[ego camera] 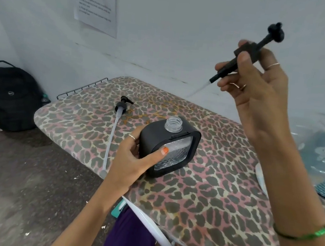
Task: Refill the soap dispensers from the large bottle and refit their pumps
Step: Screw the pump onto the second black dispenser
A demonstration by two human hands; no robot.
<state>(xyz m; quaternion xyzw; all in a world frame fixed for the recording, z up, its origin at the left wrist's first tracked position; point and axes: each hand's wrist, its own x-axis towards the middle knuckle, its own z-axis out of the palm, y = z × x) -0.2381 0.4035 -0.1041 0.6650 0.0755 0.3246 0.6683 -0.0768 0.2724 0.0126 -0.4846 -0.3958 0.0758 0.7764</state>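
Head view: the square dispenser (168, 147) stands on the leopard-print board (220, 197), its threaded clear neck (174, 124) open and uncapped. The left hand (134, 158) grips the dispenser's near-left corner, thumb across the textured clear face and fingers curled behind. Above and to the right of the dispenser, well clear of it, the right hand (260, 88) pinches a black pump (247, 53) by its square collar, fingers curled round the stem, with the pale dip tube (200, 89) pointing down-left towards the neck. A second pump (118, 118) with a long tube lies on the board just left of the dispenser. The large bottle is not in view.

Risks, as I judge them: the thin tube may miss the narrow neck and bend, or drip soap on the fabric. The padded board may let the dispenser tip if the left hand slackens.
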